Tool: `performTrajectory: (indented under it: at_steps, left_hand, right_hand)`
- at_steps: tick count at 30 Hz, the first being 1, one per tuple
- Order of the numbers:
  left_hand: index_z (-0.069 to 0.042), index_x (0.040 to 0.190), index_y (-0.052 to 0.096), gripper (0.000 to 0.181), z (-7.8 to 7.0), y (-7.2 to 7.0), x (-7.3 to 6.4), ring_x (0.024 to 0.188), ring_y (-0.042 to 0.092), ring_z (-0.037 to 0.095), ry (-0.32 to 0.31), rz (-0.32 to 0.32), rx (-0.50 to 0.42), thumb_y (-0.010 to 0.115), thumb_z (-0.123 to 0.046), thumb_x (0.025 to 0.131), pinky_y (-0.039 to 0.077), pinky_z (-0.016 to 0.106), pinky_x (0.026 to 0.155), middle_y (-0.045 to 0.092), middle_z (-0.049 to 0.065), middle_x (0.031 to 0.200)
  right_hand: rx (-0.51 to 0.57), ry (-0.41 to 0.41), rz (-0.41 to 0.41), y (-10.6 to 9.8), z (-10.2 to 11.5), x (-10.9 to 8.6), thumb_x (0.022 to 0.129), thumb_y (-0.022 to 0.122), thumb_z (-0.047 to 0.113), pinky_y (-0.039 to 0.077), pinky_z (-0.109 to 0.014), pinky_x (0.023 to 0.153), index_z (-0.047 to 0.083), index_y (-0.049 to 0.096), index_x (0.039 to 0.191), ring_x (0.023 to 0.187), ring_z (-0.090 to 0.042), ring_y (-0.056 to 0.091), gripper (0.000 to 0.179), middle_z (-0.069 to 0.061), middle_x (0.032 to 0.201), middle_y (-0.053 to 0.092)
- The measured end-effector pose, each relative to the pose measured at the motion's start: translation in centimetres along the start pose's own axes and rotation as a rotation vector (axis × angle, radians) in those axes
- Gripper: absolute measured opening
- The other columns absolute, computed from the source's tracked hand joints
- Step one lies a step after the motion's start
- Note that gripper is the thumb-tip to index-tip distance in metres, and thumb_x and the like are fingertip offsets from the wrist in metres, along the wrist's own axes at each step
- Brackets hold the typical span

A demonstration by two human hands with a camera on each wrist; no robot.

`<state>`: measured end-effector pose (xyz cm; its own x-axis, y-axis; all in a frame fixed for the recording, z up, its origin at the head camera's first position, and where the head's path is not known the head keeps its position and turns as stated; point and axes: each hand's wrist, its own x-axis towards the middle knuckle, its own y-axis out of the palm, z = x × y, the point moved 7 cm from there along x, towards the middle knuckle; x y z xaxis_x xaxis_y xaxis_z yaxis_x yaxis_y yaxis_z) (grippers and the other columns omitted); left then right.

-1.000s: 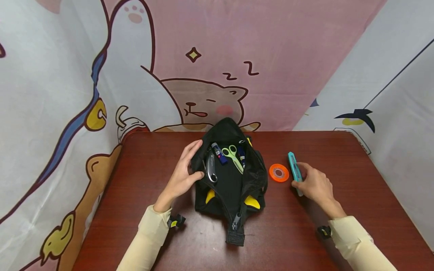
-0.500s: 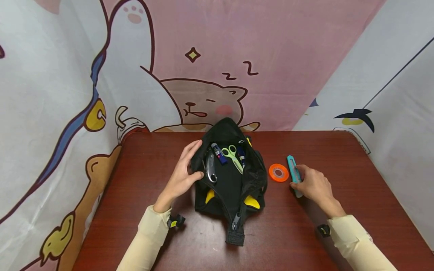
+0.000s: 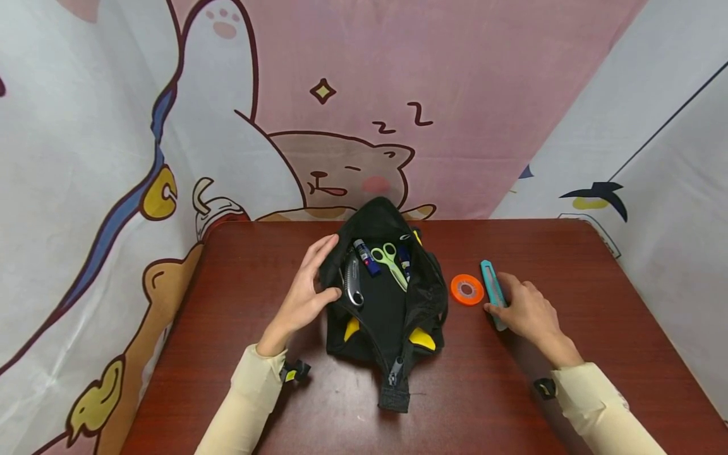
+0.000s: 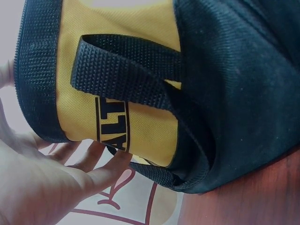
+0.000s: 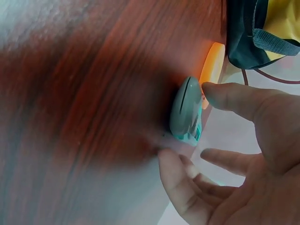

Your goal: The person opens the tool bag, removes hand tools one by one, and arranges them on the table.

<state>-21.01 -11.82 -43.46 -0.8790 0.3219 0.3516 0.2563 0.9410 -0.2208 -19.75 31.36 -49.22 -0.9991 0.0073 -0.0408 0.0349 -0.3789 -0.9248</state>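
A black bag with yellow panels (image 3: pixel 372 335) stands unzipped at the table's middle. My left hand (image 3: pixel 307 287) holds its left rim; in the left wrist view the fingers lie against the yellow side panel (image 4: pixel 154 126). Inside the bag are green scissors (image 3: pixel 391 265), a blue glue stick (image 3: pixel 366 258), a grey tool with a ringed end (image 3: pixel 353 284) and another dark blue tube (image 3: pixel 405 262). My right hand (image 3: pixel 529 313) is around a turquoise box cutter (image 3: pixel 491 284) on the table. In the right wrist view, thumb and fingers stand apart from the cutter's grey end (image 5: pixel 185 110).
A flat orange disc with a ringed centre (image 3: pixel 467 289) lies between bag and cutter. The bag's zipper end (image 3: pixel 395 385) points toward the front of the brown table (image 3: pixel 466 392). A printed cloth (image 3: pixel 466 101) hangs behind the table.
The box cutter has come slightly down and toward me onto the table, and the right hand's fingers have loosened around it. The left hand keeps its place on the bag.
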Motion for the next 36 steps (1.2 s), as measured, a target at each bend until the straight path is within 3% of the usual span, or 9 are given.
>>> performTrajectory:
  at_steps: [9,14,22,30,36]
  left_hand:
    - [-0.002,0.172,0.037,0.090,0.0,-0.1,0.0,0.142,0.047,0.045,-0.007,-0.001,0.004,0.063,0.000,0.086,0.046,0.049,0.112,0.030,0.018,0.176]
    - [-0.002,0.172,0.037,0.090,0.0,-0.1,0.0,0.141,0.048,0.044,-0.007,0.001,-0.001,0.063,0.000,0.086,0.048,0.041,0.110,0.030,0.017,0.176]
    - [-0.002,0.172,0.037,0.090,-0.2,0.0,0.0,0.140,0.048,0.044,-0.001,0.004,0.004,0.063,0.001,0.086,0.048,0.037,0.107,0.030,0.017,0.175]
    - [-0.003,0.173,0.036,0.091,-0.2,0.1,0.1,0.137,0.049,0.043,-0.007,0.010,0.015,0.064,0.001,0.086,0.048,0.034,0.100,0.031,0.016,0.176]
    - [-0.004,0.173,0.037,0.093,-0.1,-0.1,0.2,0.139,0.048,0.042,0.002,-0.001,0.020,0.064,0.004,0.084,0.044,0.035,0.105,0.031,0.016,0.176]
  right_hand:
    - [0.026,0.002,-0.094,-1.6,0.9,0.1,0.094,0.088,0.030,0.054,-0.069,0.067,-0.002,0.035,0.168,0.100,-0.057,0.059,0.096,-0.047,0.134,0.047]
    - [0.044,-0.031,-0.170,-2.4,2.4,0.4,0.096,0.086,0.025,0.055,-0.068,0.068,0.000,0.033,0.171,0.102,-0.055,0.058,0.095,-0.045,0.136,0.047]
    - [0.060,-0.100,-0.252,-4.1,5.7,0.5,0.096,0.086,0.024,0.055,-0.068,0.067,0.003,0.034,0.172,0.103,-0.055,0.059,0.094,-0.043,0.137,0.051]
    - [0.124,-0.167,-0.363,-5.6,9.5,0.4,0.096,0.086,0.021,0.053,-0.069,0.076,0.007,0.041,0.170,0.108,-0.050,0.061,0.088,-0.035,0.138,0.056]
    - [0.198,-0.267,-0.461,-6.6,12.9,0.3,0.095,0.086,0.013,0.054,-0.067,0.079,0.006,0.049,0.166,0.110,-0.046,0.063,0.080,-0.031,0.135,0.058]
